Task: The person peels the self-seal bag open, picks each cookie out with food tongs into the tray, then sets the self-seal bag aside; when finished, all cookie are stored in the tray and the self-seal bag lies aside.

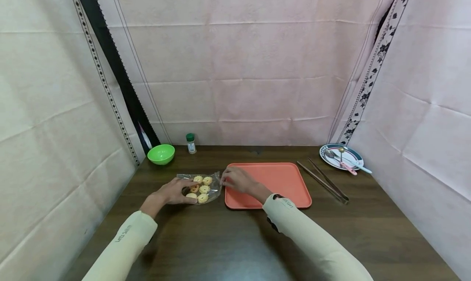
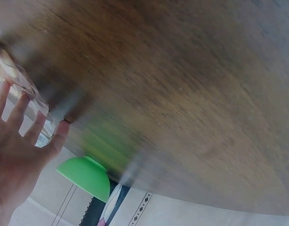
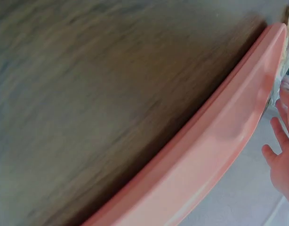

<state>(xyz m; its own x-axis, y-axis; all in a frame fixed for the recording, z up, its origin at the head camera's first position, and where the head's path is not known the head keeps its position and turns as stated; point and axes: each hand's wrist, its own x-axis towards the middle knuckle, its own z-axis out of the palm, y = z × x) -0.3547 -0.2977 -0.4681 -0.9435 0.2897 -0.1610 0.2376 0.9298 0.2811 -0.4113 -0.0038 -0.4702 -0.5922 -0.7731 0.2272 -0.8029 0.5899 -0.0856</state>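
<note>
A clear bag of cookies point(image 1: 204, 189) lies on the table, with several round pale cookies showing through the film. My left hand point(image 1: 178, 192) rests over the bag's left part, thumb and forefinger apart on it. In the left wrist view the fingers of my left hand point(image 2: 22, 132) are spread and fairly straight, with the bag point(image 2: 22, 77) beyond them. My right hand point(image 1: 240, 180) pinches the bag's right edge at the left rim of the coral tray point(image 1: 283, 183). In the right wrist view, the other fingers of my right hand point(image 3: 285, 150) stand apart beside the tray point(image 3: 196, 160).
A green bowl point(image 1: 161, 154) and a green-capped shaker point(image 1: 191, 143) stand at the back left. Metal tongs point(image 1: 325, 182) lie right of the tray. Farther right, a blue-rimmed plate point(image 1: 325, 157) holds utensils with pink and light-blue handles. Cloth walls point(image 1: 250, 89) enclose the table.
</note>
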